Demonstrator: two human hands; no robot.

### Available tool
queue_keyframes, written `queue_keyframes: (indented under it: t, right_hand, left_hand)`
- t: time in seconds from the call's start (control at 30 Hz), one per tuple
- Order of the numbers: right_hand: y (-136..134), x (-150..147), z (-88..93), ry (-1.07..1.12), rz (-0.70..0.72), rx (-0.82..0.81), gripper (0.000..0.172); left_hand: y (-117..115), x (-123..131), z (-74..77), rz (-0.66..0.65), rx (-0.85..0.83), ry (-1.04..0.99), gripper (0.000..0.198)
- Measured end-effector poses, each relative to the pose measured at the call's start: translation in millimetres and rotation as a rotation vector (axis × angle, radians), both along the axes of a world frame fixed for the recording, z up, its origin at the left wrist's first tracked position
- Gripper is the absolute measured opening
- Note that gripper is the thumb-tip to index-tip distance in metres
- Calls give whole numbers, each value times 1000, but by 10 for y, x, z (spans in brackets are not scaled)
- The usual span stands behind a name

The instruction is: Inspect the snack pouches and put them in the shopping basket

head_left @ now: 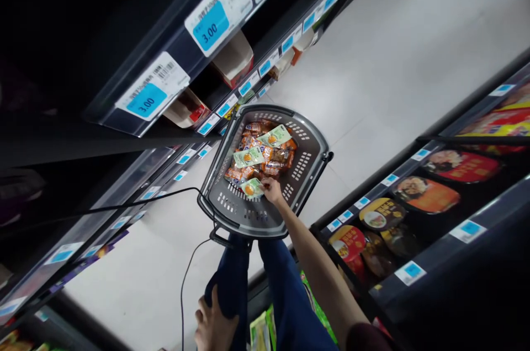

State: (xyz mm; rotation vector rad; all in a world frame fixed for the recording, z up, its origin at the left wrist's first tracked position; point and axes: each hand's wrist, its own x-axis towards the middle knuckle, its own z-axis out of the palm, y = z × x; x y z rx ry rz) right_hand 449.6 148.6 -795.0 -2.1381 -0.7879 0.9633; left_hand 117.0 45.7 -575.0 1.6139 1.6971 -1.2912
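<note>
Grey basket's open rim surrounds right hand pinching green packet; left hand spreads on knee.

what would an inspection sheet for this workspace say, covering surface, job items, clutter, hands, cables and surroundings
surface: grey slotted basket in front of the legs, pale floor around it
job items: green packet in hand; two more green packets on the pile
clutter: orange-wrapped packets, loosely heaped in the basket
hands: right hand pinches the green packet; left hand at a blue trouser leg, fingers spread
cables: thin black cable crosses the basket's left rim in view; contact unclear
surroundings: dark shelves both sides, price labels, packaged food
</note>
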Motion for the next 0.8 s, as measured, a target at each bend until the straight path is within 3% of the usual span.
queue_keyframes:
  t: [0.13, 0.33, 0.47, 0.53, 0.63, 0.73, 0.8]
  right_hand:
    - [268, 65, -65, -22, -49, 33, 15]
    - [824, 241, -351, -74, -144, 10, 8]
    - [886, 102, -394, -48, -104, -5, 11]
    - [780, -84, -307, -17, -43, 4, 13]
    - [483, -477, -29, 53, 85, 14, 17]
    - [104, -878, 399, 111, 170, 13, 22]
    - [-145, -1062, 778, 124, 170, 9, 24]
  left_hand:
    - [-51, -63, -47, 20, 53, 3, 80]
    - [-92, -193, -77, 96, 81, -43, 76]
    - [-93, -208, -62, 62, 66, -52, 73]
    - [-96, -190, -54, 42, 74, -36, 74]
    - [-96, -149, -41, 28, 62, -30, 75]
    - [-82, -108, -15, 28, 42, -35, 76]
    - [-64, -88, 38, 35, 21, -36, 76]
